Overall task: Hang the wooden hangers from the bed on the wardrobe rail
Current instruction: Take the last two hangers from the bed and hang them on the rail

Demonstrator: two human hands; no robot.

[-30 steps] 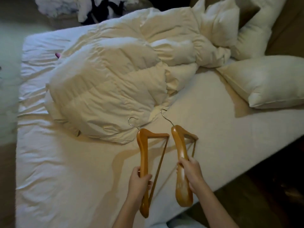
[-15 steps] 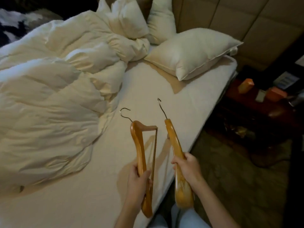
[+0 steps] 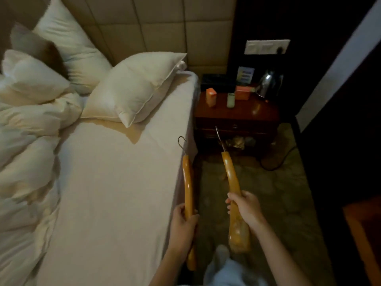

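I carry two orange-brown wooden hangers with metal hooks pointing away from me. My left hand (image 3: 182,223) grips the left hanger (image 3: 188,182) around its lower half, right over the bed's (image 3: 115,193) side edge. My right hand (image 3: 245,209) grips the right hanger (image 3: 232,178) near its middle, above the floor beside the bed. Both hangers are seen edge-on. No wardrobe or rail is in view.
A dark wooden nightstand (image 3: 237,118) stands ahead beside the bed, holding small boxes and a kettle (image 3: 268,83). White pillows (image 3: 134,87) and a crumpled duvet (image 3: 26,145) lie on the bed. A cable (image 3: 282,159) runs across the patterned floor. Dark wall panels close off the right.
My view has swung right, away from the bed toward the nightstand. Both hands have carried the hangers off the mattress to its edge and over the floor.
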